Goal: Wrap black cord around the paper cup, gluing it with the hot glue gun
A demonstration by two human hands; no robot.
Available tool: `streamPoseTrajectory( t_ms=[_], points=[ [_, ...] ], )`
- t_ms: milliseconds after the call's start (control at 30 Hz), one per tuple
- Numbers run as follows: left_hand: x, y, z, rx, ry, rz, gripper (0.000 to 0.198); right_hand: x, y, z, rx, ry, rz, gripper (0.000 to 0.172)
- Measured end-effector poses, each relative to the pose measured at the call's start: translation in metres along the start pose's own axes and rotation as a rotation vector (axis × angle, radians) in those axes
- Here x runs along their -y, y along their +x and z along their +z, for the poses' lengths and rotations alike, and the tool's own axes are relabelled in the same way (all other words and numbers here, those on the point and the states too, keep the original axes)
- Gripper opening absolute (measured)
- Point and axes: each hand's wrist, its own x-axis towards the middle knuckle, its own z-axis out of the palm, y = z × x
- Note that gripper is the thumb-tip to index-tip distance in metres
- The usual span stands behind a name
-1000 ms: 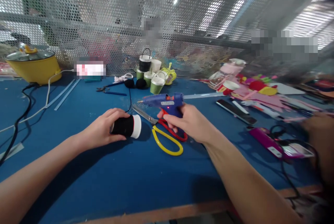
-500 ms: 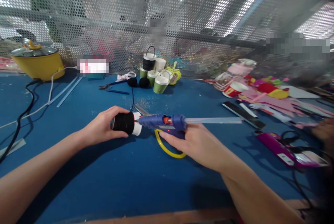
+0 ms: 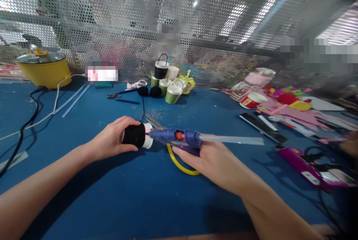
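Blue worktop (image 3: 84, 195) before a perforated metal screen (image 3: 112, 16). Our left hand (image 3: 109, 141) grips a black-wrapped paper cup (image 3: 135, 135) lying sideways at centre. Our right hand (image 3: 215, 159), at three o'clock of it, clasps a blue glue gun (image 3: 179, 137), nozzle at the cup's white end. It bears no handle yet; finished cups (image 3: 167, 83) stand at twelve o'clock.
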Motion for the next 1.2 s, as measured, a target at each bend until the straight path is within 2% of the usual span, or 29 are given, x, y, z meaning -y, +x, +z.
streamPoseTrajectory(
  t_ms=[467,633,800,967,1200],
  points=[
    [0.0,0.001,0.0,-0.009,0.012,0.006,0.045,0.006,-0.001,-0.001,-0.049,-0.05,-0.088,0.014],
    [0.001,0.0,0.001,-0.009,0.024,0.036,0.045,0.003,-0.001,0.0,-0.058,-0.073,-0.071,0.019],
    [0.002,-0.001,0.002,0.0,0.043,0.062,0.046,0.0,0.0,-0.002,0.019,-0.025,-0.001,0.022],
    [0.003,-0.001,0.004,-0.012,0.058,0.091,0.047,0.005,0.004,-0.005,-0.001,0.007,0.056,0.026],
    [0.004,-0.002,0.005,-0.024,0.08,0.137,0.047,0.006,0.011,-0.005,-0.021,0.032,0.01,0.023]
  ],
)
